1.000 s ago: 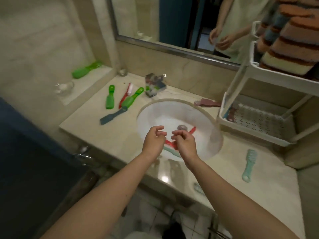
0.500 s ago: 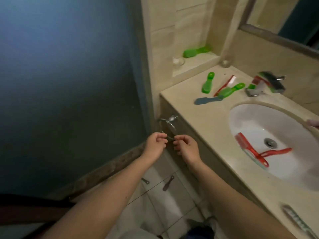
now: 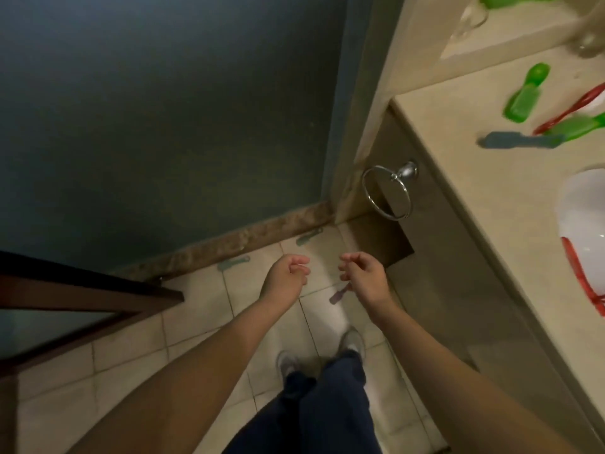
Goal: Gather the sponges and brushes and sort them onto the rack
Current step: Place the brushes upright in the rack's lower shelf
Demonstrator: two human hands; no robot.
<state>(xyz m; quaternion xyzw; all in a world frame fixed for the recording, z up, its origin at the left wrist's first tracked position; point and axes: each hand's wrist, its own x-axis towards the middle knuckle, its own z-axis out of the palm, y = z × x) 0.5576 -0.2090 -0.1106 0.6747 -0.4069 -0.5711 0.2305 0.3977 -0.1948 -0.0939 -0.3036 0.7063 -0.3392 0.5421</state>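
Three brushes lie on the tiled floor: a teal brush (image 3: 233,263) and a second teal brush (image 3: 308,238) by the brown threshold, and a purple brush (image 3: 339,293) just under my right hand (image 3: 363,278). My left hand (image 3: 285,277) hovers beside it. Both hands are empty, their fingers loosely curled, well above the floor. On the counter (image 3: 458,132) at upper right lie a green brush (image 3: 523,95), a blue-grey brush (image 3: 520,140), a red brush (image 3: 569,109) and another green brush (image 3: 579,126). A red brush (image 3: 582,276) lies in the sink (image 3: 582,204). The rack is out of view.
A chrome towel ring (image 3: 388,193) hangs on the vanity front. A dark glass door (image 3: 163,109) fills the left, with a dark wooden frame (image 3: 91,290) at lower left. My legs and shoes (image 3: 327,371) stand on the tiles below my hands.
The view has swung down and left from the sink to the floor. My hands have drawn slightly apart. The floor brushes have come into view.
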